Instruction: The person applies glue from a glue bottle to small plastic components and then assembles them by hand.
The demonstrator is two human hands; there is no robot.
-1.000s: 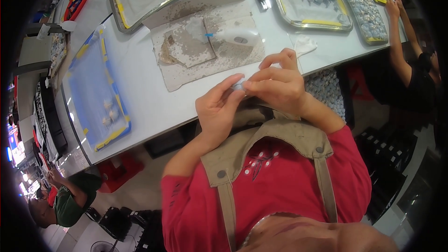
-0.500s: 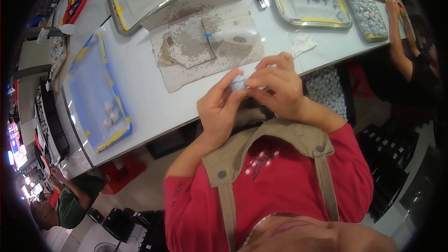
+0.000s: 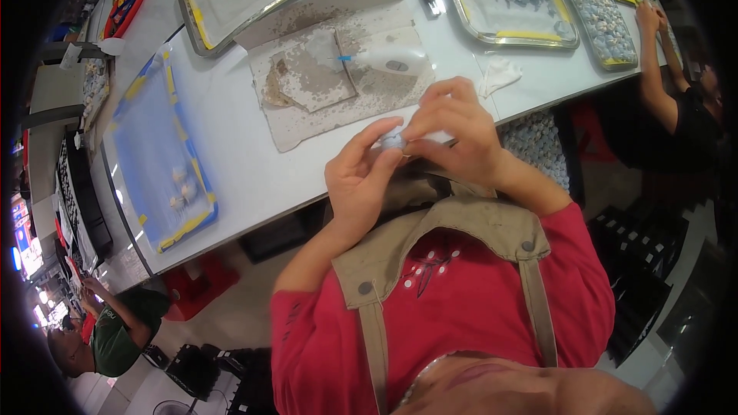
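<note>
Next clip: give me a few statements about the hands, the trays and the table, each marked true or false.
1. Both hands meet on a small pale piece. True.
2. The blue tray holds a few pale pieces. True.
3. The blue tray lies on the person's right. False: it lies on their left.
4. The left hand rests flat on the table. False: it is raised, fingers on the piece.
5. A stained cardboard sheet lies beyond the hands. True.
</note>
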